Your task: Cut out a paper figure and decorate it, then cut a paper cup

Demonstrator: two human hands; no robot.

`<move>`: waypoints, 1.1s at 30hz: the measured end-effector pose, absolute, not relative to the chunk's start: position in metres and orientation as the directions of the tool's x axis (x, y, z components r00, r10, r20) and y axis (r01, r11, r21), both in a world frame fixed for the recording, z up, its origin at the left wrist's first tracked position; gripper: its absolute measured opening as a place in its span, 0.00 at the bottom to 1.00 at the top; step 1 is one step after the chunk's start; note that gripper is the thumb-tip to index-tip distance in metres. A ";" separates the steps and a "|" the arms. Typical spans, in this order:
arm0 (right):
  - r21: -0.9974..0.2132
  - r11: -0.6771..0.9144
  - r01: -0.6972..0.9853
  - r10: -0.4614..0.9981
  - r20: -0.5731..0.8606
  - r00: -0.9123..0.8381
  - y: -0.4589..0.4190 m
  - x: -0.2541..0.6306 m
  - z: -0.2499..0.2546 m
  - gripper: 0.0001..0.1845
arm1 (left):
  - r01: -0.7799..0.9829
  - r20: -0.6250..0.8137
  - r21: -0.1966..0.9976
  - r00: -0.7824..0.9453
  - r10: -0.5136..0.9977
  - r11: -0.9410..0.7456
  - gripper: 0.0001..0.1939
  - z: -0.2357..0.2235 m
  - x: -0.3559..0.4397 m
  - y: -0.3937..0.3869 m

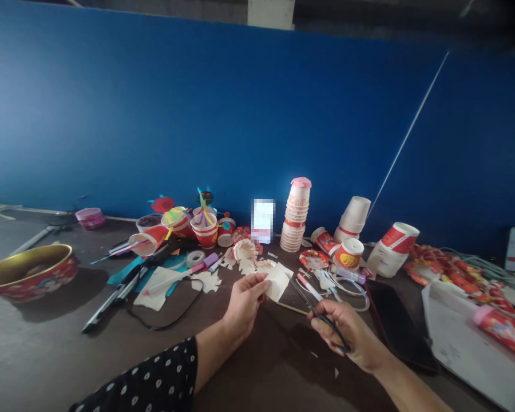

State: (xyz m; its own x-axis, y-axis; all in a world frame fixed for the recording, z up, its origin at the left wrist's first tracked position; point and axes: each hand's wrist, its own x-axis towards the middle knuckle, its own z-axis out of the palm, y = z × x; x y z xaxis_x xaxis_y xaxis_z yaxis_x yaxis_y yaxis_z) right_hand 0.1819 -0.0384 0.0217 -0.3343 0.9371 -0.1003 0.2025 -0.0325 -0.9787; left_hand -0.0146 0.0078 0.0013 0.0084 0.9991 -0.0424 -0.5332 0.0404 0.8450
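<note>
My left hand (pixel 248 302) pinches a small off-white piece of paper (pixel 278 282) by its left edge, over the middle of the table. Fingers wrapped round the handles, my right hand (pixel 343 332) grips a pair of dark scissors (pixel 330 325). Their blades point up and left toward the paper's right side; whether they touch it I cannot make out. Just behind the scissors lies a white and orange marker (pixel 309 286). Small paper scraps (pixel 336 373) lie on the table below my right hand.
Behind my hands stand a tall stack of paper cups (pixel 296 223), a lit phone (pixel 263 222) and more red and white cups (pixel 205 232). A patterned bowl (pixel 34 280) is at left. A dark tablet-like slab (pixel 399 326) and white sheets (pixel 459 343) lie right. A blue partition (pixel 240 114) closes the back.
</note>
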 end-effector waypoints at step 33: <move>-0.986 -0.082 0.143 0.931 -0.128 -0.343 -0.040 0.178 0.018 0.23 | -0.536 -0.093 0.831 0.136 0.986 0.152 0.10 0.004 -0.011 0.000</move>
State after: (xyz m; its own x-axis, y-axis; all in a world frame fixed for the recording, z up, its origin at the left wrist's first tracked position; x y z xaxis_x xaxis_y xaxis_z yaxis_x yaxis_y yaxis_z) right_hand 0.1784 -0.0398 0.0180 -0.3426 0.9308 -0.1276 0.1434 -0.0824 -0.9862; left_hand -0.0112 -0.0001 0.0036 0.1357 0.9864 -0.0929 -0.5356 0.1519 0.8307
